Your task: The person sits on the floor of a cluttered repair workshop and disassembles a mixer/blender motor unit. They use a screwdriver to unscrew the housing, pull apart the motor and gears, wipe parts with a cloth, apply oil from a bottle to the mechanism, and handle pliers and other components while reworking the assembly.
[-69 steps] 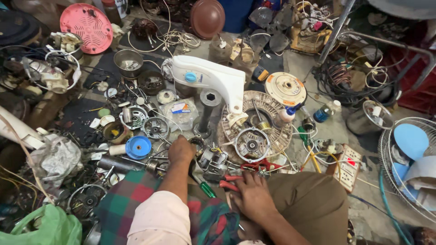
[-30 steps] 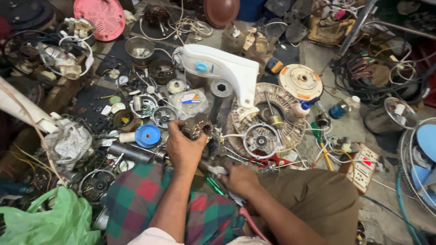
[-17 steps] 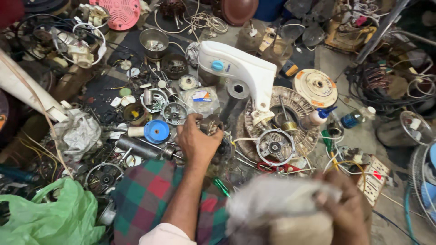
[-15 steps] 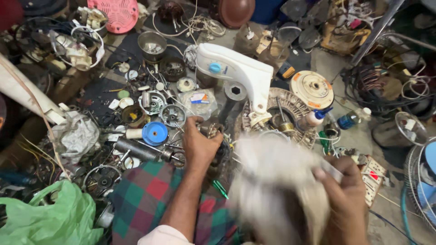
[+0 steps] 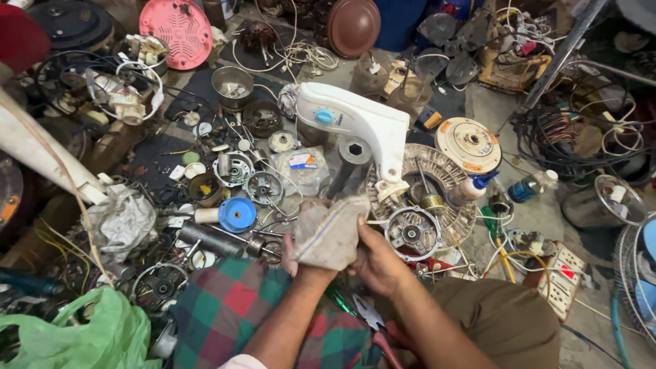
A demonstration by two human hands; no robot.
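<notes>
A dirty grey rag point(image 5: 329, 232) lies draped over my left hand point(image 5: 309, 277), which is raised in front of my knees. The hand is closed under the rag, and the small metal motor part it held earlier is now hidden. My right hand point(image 5: 379, 263) grips the rag's right side, thumb pressed on the cloth. Just beyond the hands lie a round metal motor housing point(image 5: 412, 234) and a white plastic fan neck point(image 5: 355, 123) with a blue knob.
The floor is crowded with fan parts: a blue disc point(image 5: 237, 214), metal bowl point(image 5: 232, 85), pink grille point(image 5: 176, 31), wire coils point(image 5: 567, 133), power strip point(image 5: 560, 277). Red-handled pliers point(image 5: 374, 324) rest on my lap. A green plastic bag point(image 5: 75, 335) sits near left.
My left hand picked a small metal part off the floor and lifted it. My right hand brought up the rag and laid it over the left hand and the part.
</notes>
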